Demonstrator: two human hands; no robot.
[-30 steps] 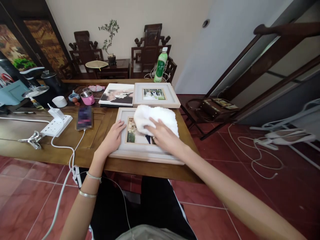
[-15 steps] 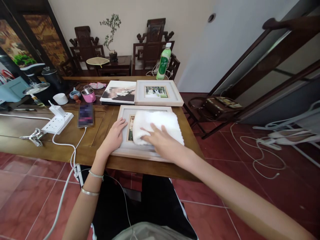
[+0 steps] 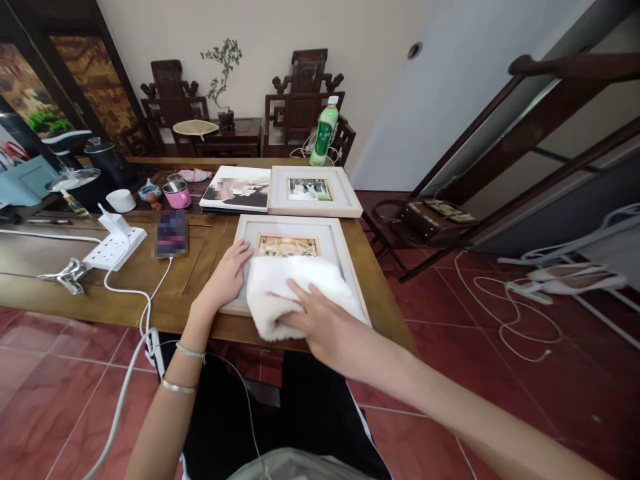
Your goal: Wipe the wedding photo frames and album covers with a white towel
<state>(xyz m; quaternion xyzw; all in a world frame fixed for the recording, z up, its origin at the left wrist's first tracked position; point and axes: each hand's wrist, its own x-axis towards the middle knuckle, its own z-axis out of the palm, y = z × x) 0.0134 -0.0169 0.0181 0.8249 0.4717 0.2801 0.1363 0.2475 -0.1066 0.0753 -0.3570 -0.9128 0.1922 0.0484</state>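
Note:
A pale wooden picture frame (image 3: pixel 295 230) lies flat at the near edge of the wooden table (image 3: pixel 190 267). My right hand (image 3: pixel 320 320) lies flat, fingers spread, on a fluffy white cloth (image 3: pixel 285 287) that covers the frame's near part. My left hand (image 3: pixel 227 273) rests open on the frame's left rim, fingers together. The photo at the frame's centre shows above the cloth.
A second framed photo (image 3: pixel 313 190) and an unframed print (image 3: pixel 235 190) lie further back. A phone (image 3: pixel 170 233), a white power strip (image 3: pixel 113 247) with cables, a pink cup (image 3: pixel 177 195) and a green bottle (image 3: pixel 323 137) stand on the table. Cables lie on the red tile floor at right.
My right hand has dragged the cloth from the frame's far part down to its near edge, uncovering the photo. My left hand has stayed on the left rim.

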